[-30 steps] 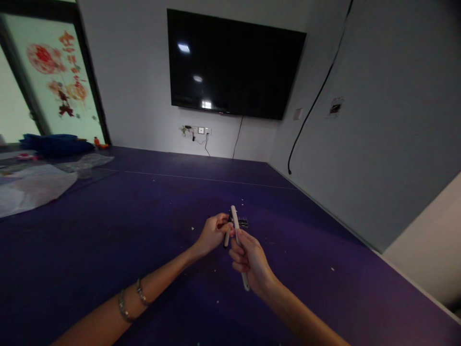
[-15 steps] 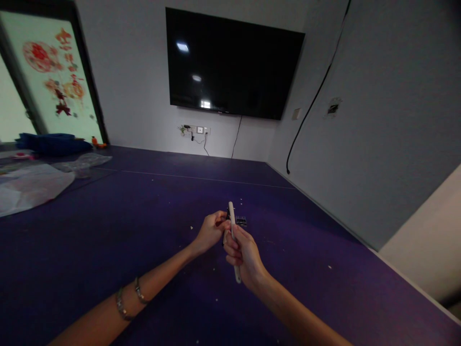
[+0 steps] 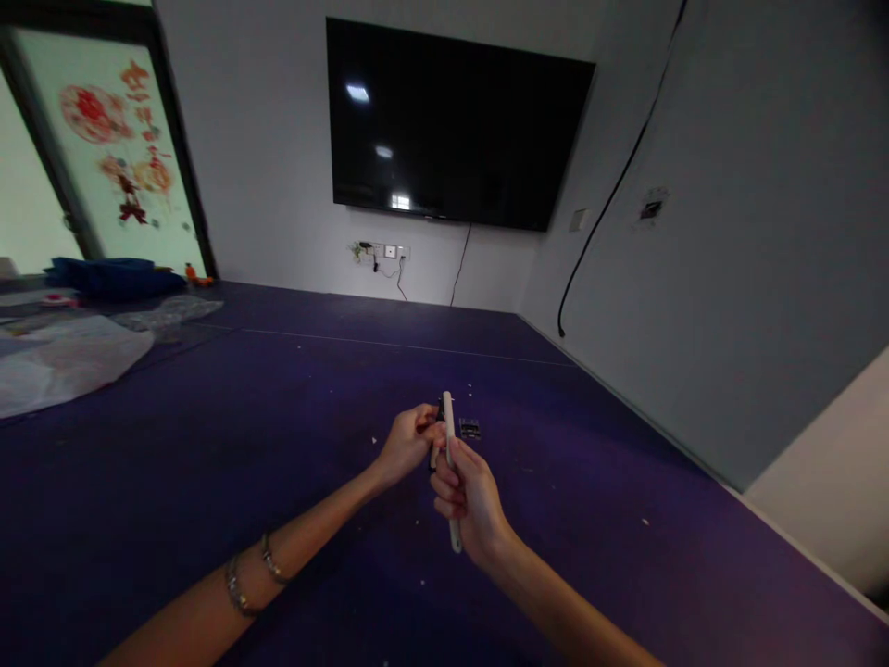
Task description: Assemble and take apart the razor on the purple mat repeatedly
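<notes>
My right hand [image 3: 467, 486] is closed around a slim, off-white stick-shaped tool [image 3: 448, 408], held nearly upright. Its rounded top rises above the thumb, and its lower end shows below the palm; I cannot make out its exact kind. Just beside it, my left hand [image 3: 409, 443] pinches a small dark object [image 3: 440, 409] close against the tool. Fingers and tool hide most of that dark object. A small dark rectangular piece with pale markings [image 3: 470, 429] lies on the purple surface [image 3: 292, 435], a little beyond my right hand.
Small white scraps [image 3: 645, 522] are scattered over the surface. Clear plastic wrapping [image 3: 76, 357] and a dark blue cloth-like bundle [image 3: 115, 275] lie at the far left. A television [image 3: 458, 130] hangs on the back wall, and a black cable [image 3: 611, 199] dangles along the right wall.
The view has shifted slightly, so the surroundings sit further right. The tool's lower end has swung slightly left. Both hands keep their grip close together.
</notes>
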The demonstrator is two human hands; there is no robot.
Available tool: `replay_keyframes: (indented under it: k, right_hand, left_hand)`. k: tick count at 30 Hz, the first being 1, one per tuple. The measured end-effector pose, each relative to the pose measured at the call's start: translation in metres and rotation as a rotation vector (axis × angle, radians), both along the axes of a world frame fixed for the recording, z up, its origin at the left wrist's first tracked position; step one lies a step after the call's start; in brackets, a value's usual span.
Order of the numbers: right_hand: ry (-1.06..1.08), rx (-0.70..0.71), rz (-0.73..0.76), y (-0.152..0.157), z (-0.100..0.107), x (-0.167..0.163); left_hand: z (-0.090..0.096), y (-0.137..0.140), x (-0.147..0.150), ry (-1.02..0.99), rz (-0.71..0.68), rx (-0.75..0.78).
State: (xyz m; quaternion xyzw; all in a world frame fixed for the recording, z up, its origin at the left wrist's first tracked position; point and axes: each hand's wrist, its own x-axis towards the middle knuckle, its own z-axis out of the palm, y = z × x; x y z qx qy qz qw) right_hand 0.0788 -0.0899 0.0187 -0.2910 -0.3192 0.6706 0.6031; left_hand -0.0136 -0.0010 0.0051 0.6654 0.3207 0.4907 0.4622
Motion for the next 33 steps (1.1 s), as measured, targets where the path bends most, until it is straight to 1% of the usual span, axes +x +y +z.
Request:
replay_keyframes:
  k: [3,7,12,14,19,22,25,30,33]
  right_hand:
    - [0.008,-0.020,0.018,-0.002,0.000,0.000]
    - [0.032,-0.018,0.030,-0.001,0.005,0.003]
    - [0.032,-0.033,0.024,-0.003,0.002,0.002]
    - [0.027,-0.048,0.034,-0.005,0.003,0.003]
    - [0.046,-0.021,0.008,-0.002,0.010,0.011]
    - [0.043,-0.037,0.005,-0.002,0.009,0.013]
    - [0.046,-0.053,0.009,-0.004,0.008,0.013]
    - [0.062,-0.038,0.018,-0.004,0.010,0.013]
    - [0.061,-0.047,0.029,-0.006,0.006,0.012]
  left_hand:
    - [0.001,-0.001,0.000,0.003,0.002,-0.010]
    - [-0.002,-0.001,0.002,0.001,-0.023,-0.033]
    - [0.000,0.000,0.000,0.021,-0.004,0.007]
    - [0.001,-0.001,-0.001,0.022,-0.007,0.000]
    - [-0.004,-0.001,0.000,-0.008,-0.057,-0.031]
    - [-0.006,0.000,0.000,-0.023,-0.071,-0.030]
    - [-0.004,0.000,0.000,-0.045,-0.090,-0.043]
    - [-0.001,-0.002,0.002,-0.032,-0.058,-0.046]
    - [-0.001,-0.004,0.003,-0.022,-0.048,-0.031]
